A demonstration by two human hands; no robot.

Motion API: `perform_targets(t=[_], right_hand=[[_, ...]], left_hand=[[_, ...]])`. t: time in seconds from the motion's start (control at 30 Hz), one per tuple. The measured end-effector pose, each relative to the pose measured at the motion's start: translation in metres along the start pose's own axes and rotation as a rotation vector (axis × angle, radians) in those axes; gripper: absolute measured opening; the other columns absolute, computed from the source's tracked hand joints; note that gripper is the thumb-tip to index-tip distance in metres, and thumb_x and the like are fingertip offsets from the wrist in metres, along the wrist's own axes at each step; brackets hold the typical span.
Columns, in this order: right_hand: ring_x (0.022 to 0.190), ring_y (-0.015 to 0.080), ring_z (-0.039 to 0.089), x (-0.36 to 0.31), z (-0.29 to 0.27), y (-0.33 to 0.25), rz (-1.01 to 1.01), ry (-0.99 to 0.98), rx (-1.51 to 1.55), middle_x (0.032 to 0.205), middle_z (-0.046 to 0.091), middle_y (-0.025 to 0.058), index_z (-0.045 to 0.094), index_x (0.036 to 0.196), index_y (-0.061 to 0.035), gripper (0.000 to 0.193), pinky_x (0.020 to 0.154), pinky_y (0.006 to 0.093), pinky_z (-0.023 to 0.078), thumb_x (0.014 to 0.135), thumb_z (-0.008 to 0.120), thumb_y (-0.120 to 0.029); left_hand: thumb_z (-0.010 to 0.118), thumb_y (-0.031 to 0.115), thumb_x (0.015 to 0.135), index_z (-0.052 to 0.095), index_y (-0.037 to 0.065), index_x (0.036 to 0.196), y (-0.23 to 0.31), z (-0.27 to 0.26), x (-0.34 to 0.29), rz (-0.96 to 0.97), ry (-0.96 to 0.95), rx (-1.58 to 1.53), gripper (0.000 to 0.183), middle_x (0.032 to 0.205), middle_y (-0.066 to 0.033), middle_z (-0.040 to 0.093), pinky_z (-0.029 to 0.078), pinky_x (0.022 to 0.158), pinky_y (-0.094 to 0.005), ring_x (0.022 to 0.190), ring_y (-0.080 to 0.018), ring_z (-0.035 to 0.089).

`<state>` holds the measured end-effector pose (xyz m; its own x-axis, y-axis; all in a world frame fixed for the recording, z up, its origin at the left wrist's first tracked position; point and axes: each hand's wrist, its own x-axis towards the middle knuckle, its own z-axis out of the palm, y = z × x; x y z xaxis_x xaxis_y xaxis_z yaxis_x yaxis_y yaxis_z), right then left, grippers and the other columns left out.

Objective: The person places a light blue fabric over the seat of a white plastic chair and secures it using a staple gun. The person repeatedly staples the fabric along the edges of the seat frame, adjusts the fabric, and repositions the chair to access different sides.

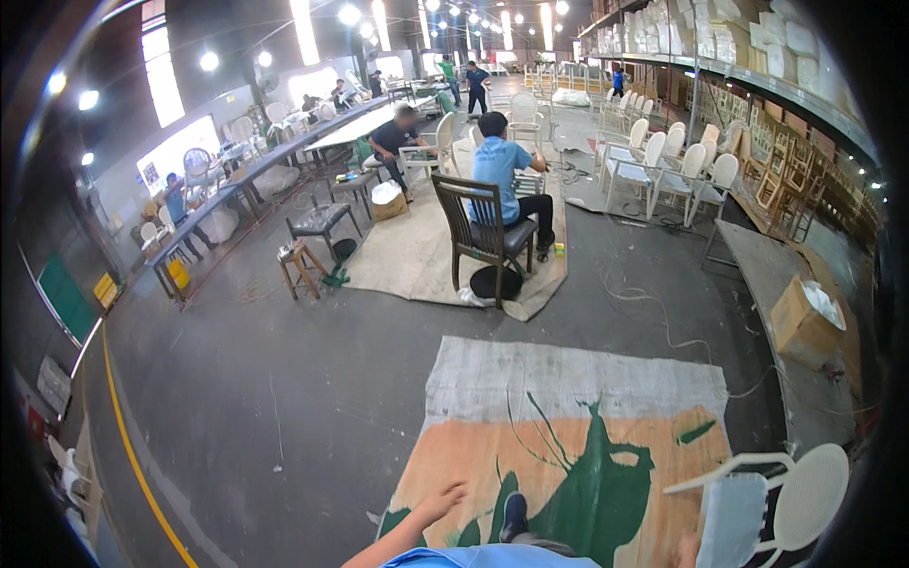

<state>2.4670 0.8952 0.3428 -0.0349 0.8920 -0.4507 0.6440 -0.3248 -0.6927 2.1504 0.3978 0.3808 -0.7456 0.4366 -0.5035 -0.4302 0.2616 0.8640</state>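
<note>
My left hand [441, 500] hangs in front of me over a peach, grey and green mat [568, 374], its fingers loosely stretched out with nothing in them. At the lower edge, my right hand [686, 546] shows only in part and its fingers are hard to make out. Beside it stands a white chair [810, 497] with an oval back and a pale seat, tipped in the view by the lens. Whether the right hand touches the chair, I cannot tell. My dark shoe [514, 516] is on the mat.
Ahead, a person in blue [500, 175] sits on a dark slatted chair [471, 227] on a beige ground sheet [398, 256]. A wooden stool [301, 268] stands left of it. White chairs [653, 161], a cardboard box [805, 324] and a pale hose [663, 317] lie to the right.
</note>
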Motion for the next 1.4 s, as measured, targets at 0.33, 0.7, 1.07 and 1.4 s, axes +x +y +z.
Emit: perform_targets(t=[0.33,0.7,1.07,1.4], right_hand=[[0.098,0.0214,0.074,-0.058,0.451,-0.339,-0.761,-0.941,-0.621,0.122,0.075,0.0153,0.064,0.144,-0.0028,0.055,0.082,0.0377,0.059,0.100,0.072,-0.034],[0.074,0.0272,0.072,-0.094,0.714,-0.404,-0.113,-0.697,-0.518,0.092,0.074,0.0164,0.074,0.107,-0.0001,0.036,0.055,0.0484,0.053,0.098,0.073,-0.035],[0.073,0.0239,0.067,-0.187,0.973,-0.536,0.160,-0.929,-0.731,0.093,0.070,0.0092,0.072,0.121,-0.0022,0.033,0.060,0.0422,0.053,0.103,0.069,-0.030],[0.082,0.0166,0.070,-0.275,1.347,-0.867,-0.150,-1.067,-0.370,0.107,0.074,0.0051,0.069,0.134,-0.0066,0.040,0.066,0.0334,0.053,0.104,0.068,-0.033]], left_hand=[[0.068,0.036,0.099,0.070,0.002,0.134,-0.018,-0.244,-0.001,-0.860,0.930,-0.228,0.048,0.110,-0.0127,0.076,0.057,0.071,-0.0389,0.084,-0.0212,0.072],[0.063,0.031,0.104,0.071,0.002,0.128,0.108,-0.485,0.269,-0.591,0.657,-0.273,0.039,0.106,-0.0107,0.076,0.057,0.065,-0.0386,0.079,-0.0211,0.073],[0.057,0.024,0.109,0.065,0.003,0.138,0.351,-0.807,0.584,-0.297,0.787,-0.175,0.036,0.107,-0.0106,0.076,0.060,0.076,-0.0350,0.090,-0.0236,0.074],[0.059,0.021,0.105,0.074,0.005,0.124,0.430,-0.945,0.751,-0.733,0.805,-0.315,0.029,0.100,-0.0128,0.077,0.059,0.075,-0.0368,0.087,-0.0250,0.075]])
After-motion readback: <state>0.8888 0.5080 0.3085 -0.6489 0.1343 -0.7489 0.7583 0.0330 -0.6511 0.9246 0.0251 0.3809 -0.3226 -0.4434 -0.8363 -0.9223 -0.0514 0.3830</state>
